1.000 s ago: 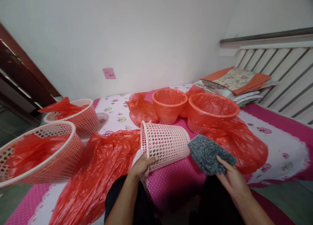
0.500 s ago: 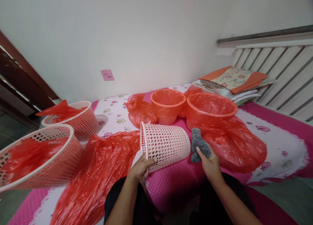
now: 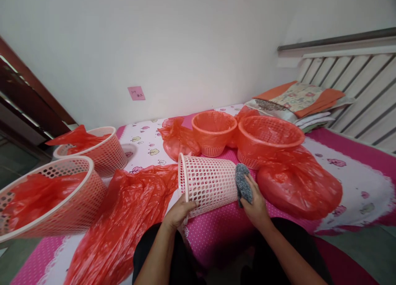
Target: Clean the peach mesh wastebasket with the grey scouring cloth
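Note:
A pale pink perforated plastic basket [image 3: 210, 184] lies on its side in front of me, its opening turned left. My left hand [image 3: 179, 210] grips its rim, thumb on the outer wall. In my right hand [image 3: 255, 204] is a grey cloth [image 3: 244, 184], pressed against the basket's base at the right end. Left of the basket spreads a crumpled red plastic bag [image 3: 126, 219]. Behind it stand a small basket lined with red plastic [image 3: 214, 130] and a larger red-lined basket [image 3: 269, 136].
Two pink baskets holding red bags, one nearer [image 3: 89, 194] and one farther [image 3: 116, 153], stand at the left. Another red bag [image 3: 181, 142] sits near the wall. Folded textiles [image 3: 305, 99] are stacked by the white railing [image 3: 365, 91]. A patterned cloth [image 3: 361, 190] covers the surface.
My right hand has moved left, bringing the grey cloth from beside the basket onto its base. My left hand keeps its hold on the rim. The view has shifted slightly.

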Motion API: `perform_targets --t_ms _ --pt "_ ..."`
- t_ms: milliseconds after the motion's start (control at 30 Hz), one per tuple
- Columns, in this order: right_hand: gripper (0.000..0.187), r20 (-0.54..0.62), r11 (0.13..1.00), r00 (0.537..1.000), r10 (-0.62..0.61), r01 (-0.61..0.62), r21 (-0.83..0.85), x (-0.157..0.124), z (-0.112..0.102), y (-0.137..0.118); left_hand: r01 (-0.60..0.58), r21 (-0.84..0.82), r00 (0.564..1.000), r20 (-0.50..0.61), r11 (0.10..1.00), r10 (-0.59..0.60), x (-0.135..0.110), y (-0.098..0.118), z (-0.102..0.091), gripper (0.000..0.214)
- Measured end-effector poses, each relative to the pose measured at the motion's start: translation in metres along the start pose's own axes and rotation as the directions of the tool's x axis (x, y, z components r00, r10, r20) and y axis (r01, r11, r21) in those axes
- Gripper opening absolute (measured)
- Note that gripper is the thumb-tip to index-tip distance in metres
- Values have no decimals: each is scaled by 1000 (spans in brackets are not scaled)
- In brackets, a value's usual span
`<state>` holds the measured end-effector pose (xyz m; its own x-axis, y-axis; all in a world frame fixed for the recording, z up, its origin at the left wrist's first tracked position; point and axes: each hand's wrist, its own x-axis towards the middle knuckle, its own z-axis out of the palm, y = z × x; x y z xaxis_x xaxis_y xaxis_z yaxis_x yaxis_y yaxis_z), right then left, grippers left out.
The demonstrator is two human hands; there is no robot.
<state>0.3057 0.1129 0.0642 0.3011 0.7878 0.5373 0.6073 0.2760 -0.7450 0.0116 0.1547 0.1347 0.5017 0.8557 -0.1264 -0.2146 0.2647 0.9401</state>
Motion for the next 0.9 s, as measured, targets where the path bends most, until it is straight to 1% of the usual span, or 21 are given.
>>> perform_targets --t_ms 100,300,433,567,667,767,900 --pt "79 17 999 999 -30 30 -19 1 1 -2 1 -6 1000 -8 1000 -1 0 -2 -2 53" --pt "78 48 999 998 -26 28 -37 4 1 -5 2 -5 1000 -13 1000 -2 0 -1 -2 53" --pt "74 82 996 995 -57 63 -69 13 1 -6 -3 1 1000 -27 1000 3 1 2 0 51" --pt "74 113 991 990 -89 99 -86 25 3 -12 -18 -3 999 -30 1000 18 2 1 0 49" --pt "77 136 984 981 -142 155 -89 32 7 -20 -13 -10 1000 -19 1000 12 2 0 0 51" --pt "81 141 972 968 -207 220 -84 35 16 -31 -2 -23 1000 -31 1000 1 3 -1 0 54" --pt "83 147 962 960 -237 253 -100 38 28 -42 11 -18 999 -46 1000 -12 3 -2 -1 48"
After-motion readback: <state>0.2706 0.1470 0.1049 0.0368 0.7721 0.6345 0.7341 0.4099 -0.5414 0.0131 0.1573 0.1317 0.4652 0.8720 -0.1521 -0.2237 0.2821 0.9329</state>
